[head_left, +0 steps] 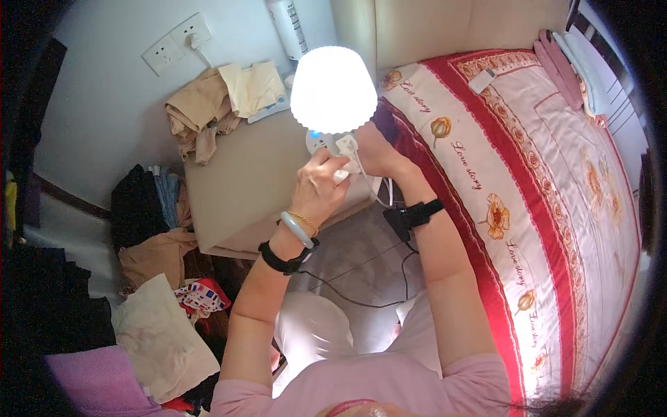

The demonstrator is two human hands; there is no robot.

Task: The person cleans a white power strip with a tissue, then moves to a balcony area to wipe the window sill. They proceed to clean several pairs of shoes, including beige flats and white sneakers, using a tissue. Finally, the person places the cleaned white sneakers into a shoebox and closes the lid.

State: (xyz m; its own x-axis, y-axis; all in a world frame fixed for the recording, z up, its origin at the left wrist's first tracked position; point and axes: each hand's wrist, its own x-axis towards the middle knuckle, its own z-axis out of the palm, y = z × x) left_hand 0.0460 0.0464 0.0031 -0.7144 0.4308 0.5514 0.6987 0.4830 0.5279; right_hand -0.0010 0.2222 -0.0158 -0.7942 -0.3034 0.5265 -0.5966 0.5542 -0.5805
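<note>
A glowing white lamp with a ribbed shade point(335, 90) stands over the front right of the beige nightstand point(240, 184). Its round white base point(316, 141) shows a small blue light and slots. Just in front of it is a white plug-like block point(347, 145) with a white cable point(379, 197) running down to the right. My left hand point(318, 189) is closed, pinching a small white connector point(340, 175) beneath the block. My right hand point(379, 153) is against the block's right side. The lampshade and the block hide most of its fingers.
Folded beige cloths point(201, 104) and a white bottle point(287, 29) are at the nightstand's back. A wall socket point(178, 45) has a plug in it. On the right is a bed with a patterned red-and-white cover point(486, 174). Clothes point(163, 333) are piled lower left; a black cable point(347, 300) crosses the floor.
</note>
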